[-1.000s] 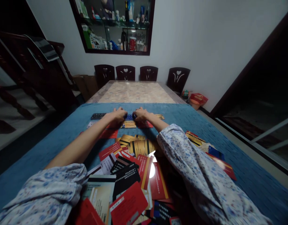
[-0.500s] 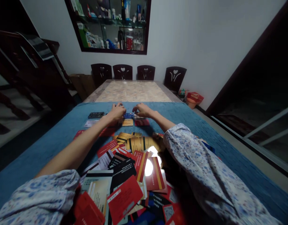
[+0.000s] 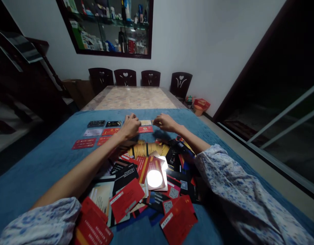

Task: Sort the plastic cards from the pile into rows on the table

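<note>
My left hand [image 3: 131,126] is over the upper rows of laid-out cards, its fingers bent and drawn together; what lies under them is hidden. Just right of it are a pale card [image 3: 146,122] and a red card [image 3: 146,129]. My right hand [image 3: 165,122] is at the right end of the top row, thumb and fingers pinched on a card [image 3: 153,122], of which only a small tan edge shows. Nearer to me spreads a heap of overlapping cards, with a red card [image 3: 127,200] and a black card [image 3: 125,179] on top.
Further left in the rows lie black cards [image 3: 96,124], a lilac card [image 3: 93,132] and a red card [image 3: 84,143]. A blue cloth [image 3: 49,163] covers the near table; its far part [image 3: 133,97] is bare stone. Dark chairs [image 3: 125,77] stand behind it.
My right hand has moved right from the pale card, which now lies uncovered in the top row. The left hand has shifted right along the rows. The view has turned slightly right.
</note>
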`<state>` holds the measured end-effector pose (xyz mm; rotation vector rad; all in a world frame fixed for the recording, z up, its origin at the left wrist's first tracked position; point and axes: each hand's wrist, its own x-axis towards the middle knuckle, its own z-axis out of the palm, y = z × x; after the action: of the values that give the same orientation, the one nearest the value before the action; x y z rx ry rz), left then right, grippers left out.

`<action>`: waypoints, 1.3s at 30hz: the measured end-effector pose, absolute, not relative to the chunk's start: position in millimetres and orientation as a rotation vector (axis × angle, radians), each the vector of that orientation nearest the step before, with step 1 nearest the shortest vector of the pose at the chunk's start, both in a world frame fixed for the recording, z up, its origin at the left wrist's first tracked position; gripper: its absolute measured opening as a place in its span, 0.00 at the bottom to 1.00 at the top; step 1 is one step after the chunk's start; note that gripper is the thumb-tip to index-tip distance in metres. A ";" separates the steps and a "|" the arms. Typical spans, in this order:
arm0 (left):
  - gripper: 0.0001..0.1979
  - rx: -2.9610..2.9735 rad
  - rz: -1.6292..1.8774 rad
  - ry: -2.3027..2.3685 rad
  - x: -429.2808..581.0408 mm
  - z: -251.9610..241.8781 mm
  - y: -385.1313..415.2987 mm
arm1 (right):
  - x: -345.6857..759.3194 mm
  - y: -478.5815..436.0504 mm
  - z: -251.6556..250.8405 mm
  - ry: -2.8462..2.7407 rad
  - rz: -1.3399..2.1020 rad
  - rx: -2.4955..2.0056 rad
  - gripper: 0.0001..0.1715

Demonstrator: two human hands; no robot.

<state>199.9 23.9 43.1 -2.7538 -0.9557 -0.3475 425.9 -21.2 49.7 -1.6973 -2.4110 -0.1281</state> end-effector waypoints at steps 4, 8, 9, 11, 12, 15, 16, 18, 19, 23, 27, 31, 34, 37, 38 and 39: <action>0.14 -2.781 -0.321 -0.893 210.9 41.9 5.7 | 437.4 -47.0 52.3 -2.369 -0.123 -1.732 0.14; 0.15 -2.815 -0.359 -0.829 222.2 39.3 -10.6 | 450.3 -70.7 51.8 -2.339 -0.141 -1.748 0.14; 0.15 -2.826 -0.371 -0.814 225.0 38.3 -14.1 | 454.3 -76.2 50.6 -2.339 -0.142 -1.745 0.14; 0.16 -2.844 -0.399 -0.786 230.6 35.9 -20.8 | 463.0 -87.3 47.1 -2.335 -0.133 -1.737 0.14; 0.17 -2.855 -0.413 -0.772 233.3 34.8 -24.2 | 467.6 -93.1 44.8 -2.332 -0.124 -1.737 0.14; 0.15 -2.895 -0.420 -0.722 241.4 32.4 -35.4 | 480.9 -111.7 37.5 -2.299 -0.129 -1.770 0.13; 0.15 -2.908 -0.410 -0.702 244.3 32.0 -39.5 | 484.8 -118.4 35.3 -2.290 -0.144 -1.781 0.13; 0.13 -2.920 -0.390 -0.676 250.4 31.6 -47.9 | 491.8 -131.7 31.4 -2.272 -0.160 -1.798 0.12; 0.12 -2.924 -0.380 -0.665 253.7 31.4 -51.9 | 494.8 -138.0 29.7 -2.269 -0.160 -1.803 0.12; 0.11 -2.953 -0.374 -0.632 267.0 29.3 -65.9 | 505.3 -157.9 22.8 -2.233 -0.203 -1.830 0.13; 0.11 -3.000 -0.406 -0.569 280.5 26.2 -75.4 | 514.3 -167.6 13.6 -2.188 -0.217 -1.840 0.11; 0.16 -3.029 -0.394 -0.539 293.8 25.2 -82.8 | 519.4 -171.2 5.8 -2.136 -0.203 -1.831 0.11; 0.18 -3.058 -0.361 -0.516 302.2 24.5 -87.3 | 519.3 -172.2 3.1 -2.126 -0.187 -1.808 0.11; 0.21 -3.103 -0.340 -0.475 308.6 20.6 -89.0 | 517.7 -173.4 1.4 -2.122 -0.182 -1.772 0.12; 0.23 -3.122 -0.332 -0.455 310.4 18.5 -88.7 | 517.3 -173.9 0.7 -2.125 -0.180 -1.761 0.12; 0.25 -3.144 -0.321 -0.434 312.0 16.1 -88.1 | 517.1 -174.5 -0.2 -2.131 -0.179 -1.751 0.12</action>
<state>312.0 -88.1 16.1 -3.1436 -0.4343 -0.3211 517.1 -174.5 -0.2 -1.7510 -2.1306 -0.1788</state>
